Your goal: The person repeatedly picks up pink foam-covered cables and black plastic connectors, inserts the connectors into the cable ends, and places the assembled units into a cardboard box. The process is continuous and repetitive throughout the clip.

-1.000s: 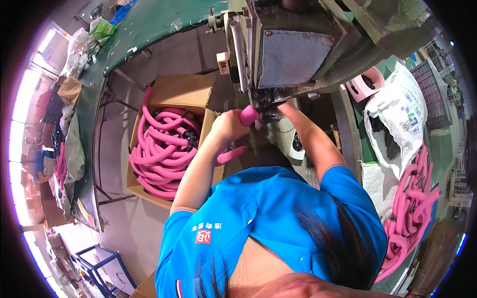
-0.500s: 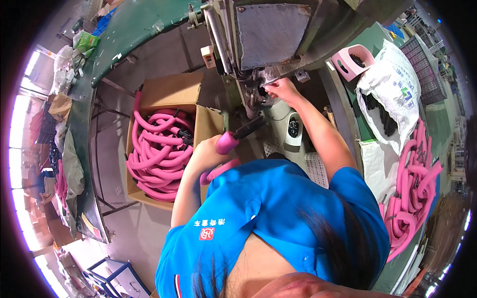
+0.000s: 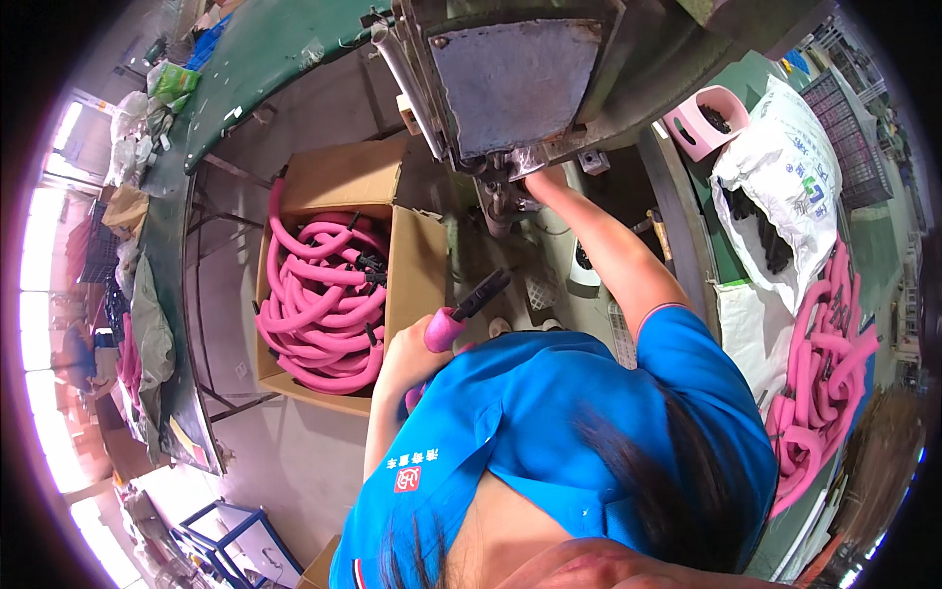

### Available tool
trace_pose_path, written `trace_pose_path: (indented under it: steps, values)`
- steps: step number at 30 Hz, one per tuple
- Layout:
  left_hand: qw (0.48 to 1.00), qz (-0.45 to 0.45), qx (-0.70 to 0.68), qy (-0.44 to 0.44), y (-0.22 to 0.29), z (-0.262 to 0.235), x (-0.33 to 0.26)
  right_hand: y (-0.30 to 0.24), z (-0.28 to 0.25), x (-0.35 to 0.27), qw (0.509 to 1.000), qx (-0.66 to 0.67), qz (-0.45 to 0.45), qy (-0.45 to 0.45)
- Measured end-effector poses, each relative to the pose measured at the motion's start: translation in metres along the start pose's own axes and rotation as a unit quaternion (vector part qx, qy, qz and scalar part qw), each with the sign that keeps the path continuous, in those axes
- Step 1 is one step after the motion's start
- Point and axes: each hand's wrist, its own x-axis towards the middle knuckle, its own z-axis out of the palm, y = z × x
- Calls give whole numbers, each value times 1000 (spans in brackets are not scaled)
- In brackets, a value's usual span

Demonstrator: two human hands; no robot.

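Tube (image 3: pixel 444 333) in left hand (image 3: pixel 408 355), fingers wrapped round it | black tip (image 3: pixel 482 294) on near end, far end unclear | right hand (image 3: pixel 539 183) at machine (image 3: pixel 518 83), fingers hidden, grip can't tell | box (image 3: pixel 417 265) of tubes left; another heap (image 3: pixel 807 393) right

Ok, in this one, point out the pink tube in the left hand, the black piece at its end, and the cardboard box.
Held pink tube (image 3: pixel 444 332): head view, on its exposed end.
Black piece (image 3: pixel 481 294): head view, about midway along it.
Cardboard box (image 3: pixel 417 267): head view, on its bare right panel.
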Motion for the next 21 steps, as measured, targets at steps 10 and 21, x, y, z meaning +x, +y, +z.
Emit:
trace_pose_path:
  steps: [10,21]
  values:
    - [999,-10,-4,48,1,-2,-7,10,19,31,998,-16,-58,4]
    - [997,8,-42,65,4,-9,-4,-43,-77,-46,838,483,-62,-246]
